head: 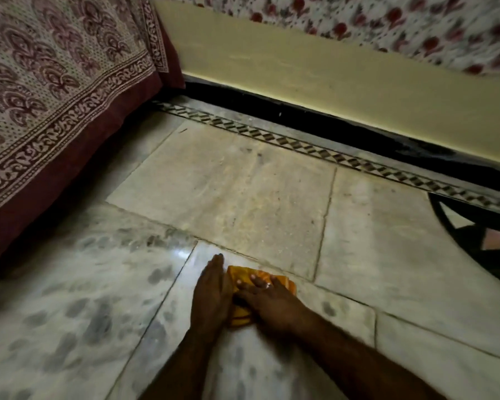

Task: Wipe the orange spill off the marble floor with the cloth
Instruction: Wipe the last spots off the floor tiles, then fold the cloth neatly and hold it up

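Pressure seems the reason your right hand (pixel 267 298) lies flat on the orange cloth (pixel 285 282), fingers straight and gripping nothing, pinning it to the marble floor (pixel 358 226); any spill is hidden under that palm. Your left hand (pixel 211 293), fingers straight too, stands on edge just beyond those fingertips, likely fencing the cloth in.

Crumpled orange-yellow cloth (pixel 286 281) on glossy, grey-mottled white marble floor (pixel 70 284).
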